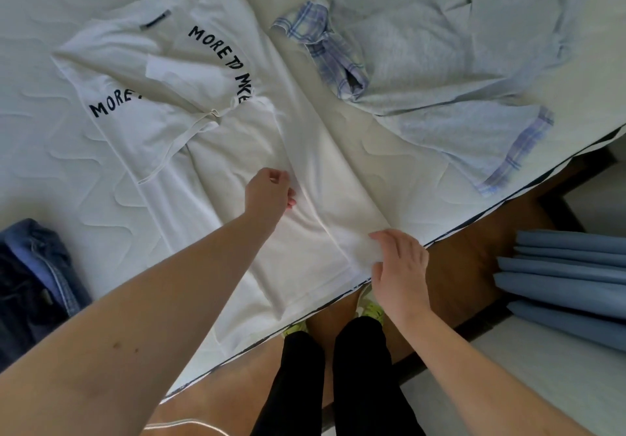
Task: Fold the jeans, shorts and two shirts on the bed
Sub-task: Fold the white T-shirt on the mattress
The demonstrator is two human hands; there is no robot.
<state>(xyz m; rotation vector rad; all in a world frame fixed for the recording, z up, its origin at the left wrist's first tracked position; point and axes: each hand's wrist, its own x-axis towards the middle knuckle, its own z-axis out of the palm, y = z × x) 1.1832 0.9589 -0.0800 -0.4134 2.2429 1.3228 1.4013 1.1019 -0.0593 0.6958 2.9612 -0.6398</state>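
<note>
A home bedroom: quilted mattress, blue curtains, wooden floor.

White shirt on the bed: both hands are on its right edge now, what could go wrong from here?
1. The white shirt is still bunched near its collar, with a strap-like piece lying across it; folding now could trap those creases.
2. The right hand pinches the hem right at the edge of the bed, so the hem could slip off the side.
3. The left hand grips only a small pinch of fabric, so the fold line may come out crooked.
</note>
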